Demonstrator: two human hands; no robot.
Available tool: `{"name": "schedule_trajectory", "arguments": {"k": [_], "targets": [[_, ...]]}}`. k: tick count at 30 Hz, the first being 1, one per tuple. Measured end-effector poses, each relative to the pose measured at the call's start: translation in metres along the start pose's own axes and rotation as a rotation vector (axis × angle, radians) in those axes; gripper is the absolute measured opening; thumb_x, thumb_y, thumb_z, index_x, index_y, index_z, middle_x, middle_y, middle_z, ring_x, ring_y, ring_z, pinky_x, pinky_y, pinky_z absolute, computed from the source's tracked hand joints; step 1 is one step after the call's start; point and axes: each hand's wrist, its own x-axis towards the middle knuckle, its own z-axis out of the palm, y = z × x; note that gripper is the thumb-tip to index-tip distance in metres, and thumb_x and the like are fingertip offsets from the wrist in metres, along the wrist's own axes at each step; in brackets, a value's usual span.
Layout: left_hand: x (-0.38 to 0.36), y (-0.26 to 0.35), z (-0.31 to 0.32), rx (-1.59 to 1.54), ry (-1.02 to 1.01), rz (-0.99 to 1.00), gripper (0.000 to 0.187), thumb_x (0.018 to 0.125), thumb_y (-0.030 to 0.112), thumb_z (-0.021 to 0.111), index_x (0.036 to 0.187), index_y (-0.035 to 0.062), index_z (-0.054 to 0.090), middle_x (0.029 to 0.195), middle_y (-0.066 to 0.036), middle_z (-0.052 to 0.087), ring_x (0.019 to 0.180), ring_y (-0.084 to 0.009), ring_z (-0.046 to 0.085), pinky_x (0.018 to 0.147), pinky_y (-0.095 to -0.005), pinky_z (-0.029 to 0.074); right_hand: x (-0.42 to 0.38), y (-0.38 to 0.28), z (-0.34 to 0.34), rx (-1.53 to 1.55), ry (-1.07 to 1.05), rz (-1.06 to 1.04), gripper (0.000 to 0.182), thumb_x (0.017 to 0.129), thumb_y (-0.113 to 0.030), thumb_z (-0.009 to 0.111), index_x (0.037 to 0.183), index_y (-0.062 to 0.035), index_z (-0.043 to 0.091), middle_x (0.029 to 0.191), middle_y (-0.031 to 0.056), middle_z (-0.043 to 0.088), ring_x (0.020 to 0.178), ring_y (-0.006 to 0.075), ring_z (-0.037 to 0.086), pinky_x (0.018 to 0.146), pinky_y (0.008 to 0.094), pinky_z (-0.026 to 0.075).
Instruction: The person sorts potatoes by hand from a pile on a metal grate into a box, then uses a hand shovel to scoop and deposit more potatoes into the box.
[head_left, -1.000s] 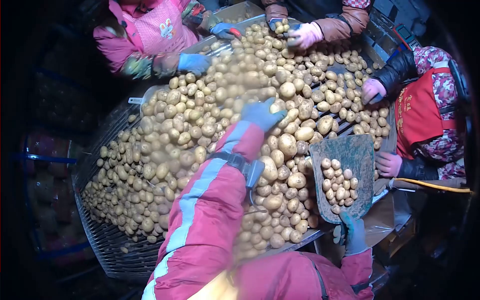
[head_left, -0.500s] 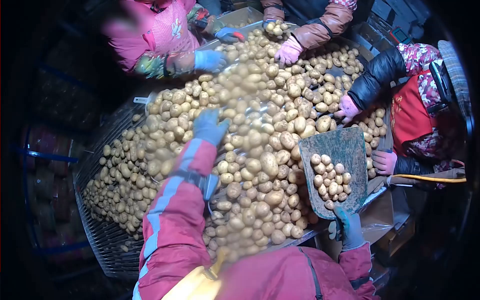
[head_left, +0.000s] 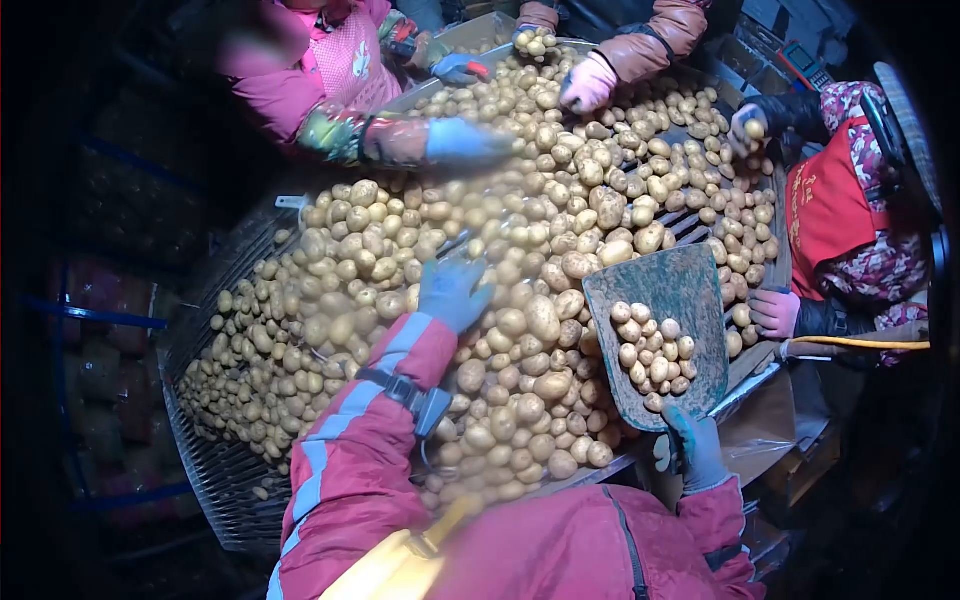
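My left hand (head_left: 454,294), in a grey-blue glove, rests on the heap of potatoes (head_left: 541,322) with its fingers spread. No potato shows in its grasp. At the lower right my right hand (head_left: 699,448), also gloved, is closed around the handle end of a worn green scoop (head_left: 650,283). A small pile of potatoes (head_left: 654,352) lies in the scoop. The scoop is held over the near right side of the heap. Its handle is mostly hidden by my fingers.
Potatoes cover a slatted metal rack (head_left: 205,500) with bare bars at its left end. Co-workers' gloved hands (head_left: 468,140) work along the far edge and at the right (head_left: 748,128). Cardboard boxes (head_left: 755,425) stand below the right edge. A yellow cord (head_left: 860,343) runs at the right.
My left hand has slid right and slightly down over the potatoes. The scoop has shifted slightly left. A co-worker's hand at the right has moved back, holding a potato; another at the far left has swung right.
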Motion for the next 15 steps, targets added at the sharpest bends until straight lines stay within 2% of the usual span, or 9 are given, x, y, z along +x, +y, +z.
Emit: {"name": "schedule_trajectory", "arguments": {"k": [2,5,8,13,15], "targets": [[-0.002,-0.004,-0.001,-0.083,-0.078,0.003,0.030,0.092,0.038,0.064,0.111,0.0173,0.073,0.113,-0.007,0.071,0.113,-0.0294,0.061,0.104,-0.0461,0.041,0.002,0.000,0.000,0.001,-0.011,0.011,0.033,0.094,-0.031,0.072,0.082,-0.0004,0.071,0.057,0.0108,0.065,0.040,0.0197,0.059,0.037,0.0288,0.043],[0.029,0.008,-0.003,-0.091,-0.001,-0.032,0.023,0.088,0.031,0.067,0.101,0.0141,0.074,0.111,-0.008,0.070,0.112,-0.0294,0.061,0.096,-0.0435,0.047,0.004,0.002,-0.002,0.001,-0.001,0.052,0.034,0.094,-0.032,0.071,0.084,0.0002,0.071,0.056,0.0111,0.064,0.039,0.0199,0.059,0.037,0.0287,0.044],[0.068,0.014,0.024,-0.001,0.348,0.175,0.020,0.085,0.029,0.068,0.097,0.0128,0.072,0.110,-0.008,0.068,0.111,-0.0294,0.061,0.094,-0.0445,0.048,0.005,0.005,-0.006,-0.010,0.003,0.050,0.036,0.095,-0.033,0.070,0.083,0.0004,0.071,0.056,0.0108,0.065,0.039,0.0195,0.059,0.036,0.0286,0.042],[0.106,0.013,0.057,0.184,0.095,0.058,0.023,0.084,0.027,0.067,0.102,0.0154,0.075,0.122,-0.005,0.065,0.119,-0.0264,0.058,0.100,-0.0442,0.045,-0.002,-0.002,-0.009,-0.059,0.038,0.063,0.040,0.094,-0.035,0.071,0.076,-0.0004,0.071,0.057,0.0090,0.065,0.038,0.0165,0.056,0.036,0.0275,0.037],[0.131,0.003,0.082,0.176,-0.033,-0.082,0.025,0.083,0.026,0.068,0.105,0.0159,0.075,0.124,-0.005,0.065,0.121,-0.0260,0.058,0.102,-0.0437,0.044,-0.003,0.001,-0.008,-0.058,0.037,0.063,0.040,0.093,-0.036,0.072,0.072,-0.0017,0.070,0.056,0.0074,0.064,0.037,0.0146,0.052,0.036,0.0270,0.034]]}}
